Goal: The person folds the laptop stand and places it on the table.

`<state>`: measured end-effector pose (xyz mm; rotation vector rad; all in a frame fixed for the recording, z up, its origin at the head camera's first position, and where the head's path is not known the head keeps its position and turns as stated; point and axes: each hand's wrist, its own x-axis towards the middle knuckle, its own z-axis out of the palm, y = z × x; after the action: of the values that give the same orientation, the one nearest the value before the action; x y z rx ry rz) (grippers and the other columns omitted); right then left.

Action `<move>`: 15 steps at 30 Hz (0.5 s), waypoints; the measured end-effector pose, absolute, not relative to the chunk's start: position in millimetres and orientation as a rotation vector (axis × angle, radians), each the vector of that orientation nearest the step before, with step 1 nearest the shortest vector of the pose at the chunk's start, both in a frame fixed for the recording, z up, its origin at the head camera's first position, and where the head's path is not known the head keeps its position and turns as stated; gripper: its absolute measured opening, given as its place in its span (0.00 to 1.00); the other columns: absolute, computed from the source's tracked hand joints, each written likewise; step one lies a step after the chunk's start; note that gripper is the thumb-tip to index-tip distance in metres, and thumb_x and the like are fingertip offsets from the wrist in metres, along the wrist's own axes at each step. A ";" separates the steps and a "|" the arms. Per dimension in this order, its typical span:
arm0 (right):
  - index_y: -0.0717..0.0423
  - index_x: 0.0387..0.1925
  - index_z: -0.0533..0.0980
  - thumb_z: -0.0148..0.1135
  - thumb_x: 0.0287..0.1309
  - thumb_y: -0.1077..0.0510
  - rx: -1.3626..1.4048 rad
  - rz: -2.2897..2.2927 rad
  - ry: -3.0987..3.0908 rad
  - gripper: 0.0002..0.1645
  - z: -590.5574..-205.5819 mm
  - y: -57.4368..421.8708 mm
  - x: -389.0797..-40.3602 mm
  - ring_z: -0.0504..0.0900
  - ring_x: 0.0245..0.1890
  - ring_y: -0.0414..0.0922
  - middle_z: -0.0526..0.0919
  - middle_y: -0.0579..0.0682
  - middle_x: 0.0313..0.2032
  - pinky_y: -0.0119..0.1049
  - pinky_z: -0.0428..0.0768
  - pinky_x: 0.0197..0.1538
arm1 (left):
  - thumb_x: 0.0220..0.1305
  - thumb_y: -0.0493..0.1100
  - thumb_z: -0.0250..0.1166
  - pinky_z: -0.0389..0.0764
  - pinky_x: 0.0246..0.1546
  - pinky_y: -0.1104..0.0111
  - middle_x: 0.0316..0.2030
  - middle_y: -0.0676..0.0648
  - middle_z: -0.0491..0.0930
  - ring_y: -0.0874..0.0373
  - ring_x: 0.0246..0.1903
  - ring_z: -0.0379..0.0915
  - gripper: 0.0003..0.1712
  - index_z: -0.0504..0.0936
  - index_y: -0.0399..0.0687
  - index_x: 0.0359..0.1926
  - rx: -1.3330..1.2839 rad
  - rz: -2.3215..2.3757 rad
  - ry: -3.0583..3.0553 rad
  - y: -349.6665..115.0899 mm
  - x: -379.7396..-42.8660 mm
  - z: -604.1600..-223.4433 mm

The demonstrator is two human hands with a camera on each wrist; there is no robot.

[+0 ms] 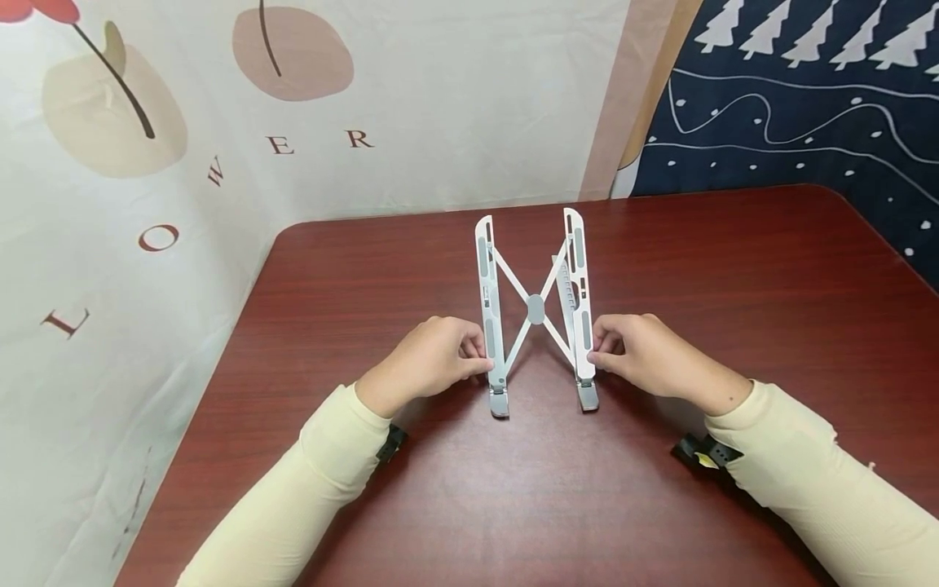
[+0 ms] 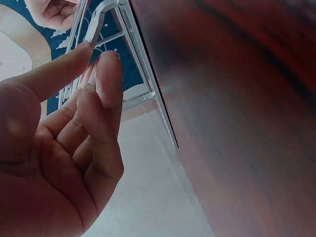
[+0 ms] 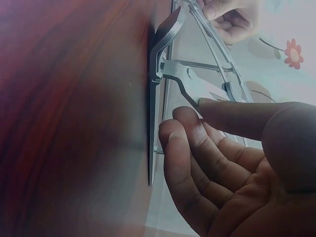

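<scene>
A folding laptop stand (image 1: 536, 310), white with grey pads, stands spread on the table with its crossed bars joined at a grey hub. My left hand (image 1: 431, 359) pinches the near part of the left rail (image 1: 487, 281) between thumb and fingers. On the other side, my right hand (image 1: 649, 356) pinches the right rail (image 1: 577, 277) at about the same height. Two grey hooked lips (image 1: 500, 401) stick out at the near end. In the right wrist view the thumb lies on the edge of the metal rail (image 3: 185, 81), with the base bar beneath along the table.
The reddish-brown wooden table (image 1: 734, 269) extends around the stand. Behind it hangs a pale printed cloth (image 1: 455, 106), with a dark blue tree-patterned cloth (image 1: 770, 122) at the back right. A black strap (image 1: 707, 451) sits at the right wrist.
</scene>
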<state>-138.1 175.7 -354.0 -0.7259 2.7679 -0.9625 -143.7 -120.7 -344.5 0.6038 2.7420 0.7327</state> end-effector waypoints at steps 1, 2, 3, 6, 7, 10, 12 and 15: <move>0.54 0.29 0.76 0.69 0.57 0.63 -0.727 -0.961 2.769 0.08 -354.1 175.5 -138.1 0.75 0.24 0.36 0.83 0.42 0.24 0.31 0.70 0.30 | 0.60 0.46 0.72 0.71 0.30 0.70 0.21 0.58 0.85 0.70 0.21 0.77 0.10 0.80 0.54 0.26 0.606 0.732 2.744 -120.5 -143.5 -344.4; 0.54 0.29 0.76 0.69 0.57 0.63 -0.729 -0.959 2.770 0.08 -354.1 175.3 -138.1 0.75 0.24 0.36 0.83 0.42 0.24 0.31 0.71 0.30 | 0.60 0.46 0.72 0.72 0.30 0.70 0.21 0.58 0.85 0.70 0.21 0.77 0.10 0.80 0.54 0.26 0.607 0.731 2.747 -120.3 -143.4 -344.3; 0.54 0.29 0.76 0.69 0.57 0.63 -0.729 -0.958 2.770 0.08 -354.2 175.2 -138.0 0.75 0.24 0.36 0.83 0.42 0.24 0.31 0.71 0.30 | 0.60 0.46 0.72 0.72 0.31 0.70 0.21 0.58 0.85 0.70 0.21 0.76 0.10 0.80 0.54 0.26 0.608 0.730 2.748 -120.1 -143.3 -344.3; 0.53 0.30 0.76 0.69 0.57 0.63 -0.735 -0.953 2.771 0.08 -354.1 174.9 -137.6 0.75 0.24 0.36 0.83 0.42 0.24 0.31 0.70 0.30 | 0.60 0.47 0.72 0.72 0.31 0.71 0.21 0.59 0.85 0.70 0.21 0.76 0.10 0.80 0.54 0.25 0.613 0.726 2.754 -119.4 -142.7 -344.0; 0.53 0.30 0.76 0.69 0.57 0.63 -0.736 -0.953 2.770 0.08 -354.1 174.8 -137.5 0.75 0.24 0.36 0.83 0.42 0.24 0.31 0.71 0.30 | 0.60 0.47 0.72 0.73 0.31 0.71 0.21 0.59 0.85 0.70 0.22 0.76 0.10 0.80 0.54 0.25 0.615 0.724 2.756 -119.2 -142.6 -344.1; 0.53 0.29 0.76 0.69 0.57 0.63 -0.739 -0.953 2.768 0.08 -353.9 174.3 -137.3 0.75 0.24 0.35 0.83 0.42 0.24 0.31 0.71 0.30 | 0.60 0.47 0.73 0.72 0.30 0.71 0.21 0.60 0.84 0.70 0.22 0.76 0.11 0.80 0.54 0.25 0.618 0.721 2.760 -118.6 -142.1 -343.6; 0.53 0.29 0.76 0.69 0.57 0.62 -0.742 -0.953 2.767 0.08 -353.8 173.9 -136.9 0.75 0.24 0.35 0.83 0.41 0.24 0.31 0.70 0.30 | 0.60 0.47 0.73 0.72 0.30 0.71 0.21 0.61 0.83 0.70 0.22 0.75 0.11 0.80 0.54 0.25 0.619 0.718 2.760 -118.2 -141.8 -343.2; 0.53 0.29 0.76 0.69 0.57 0.63 -0.741 -0.954 2.765 0.08 -353.9 173.6 -136.5 0.74 0.24 0.35 0.83 0.41 0.23 0.31 0.70 0.30 | 0.60 0.47 0.72 0.72 0.30 0.71 0.21 0.61 0.83 0.69 0.22 0.75 0.11 0.80 0.54 0.25 0.617 0.715 2.758 -117.6 -141.4 -342.8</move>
<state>-136.5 173.6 -353.9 -0.7407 2.7653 -0.9542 -141.4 -117.6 -342.8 0.6173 2.7575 0.7154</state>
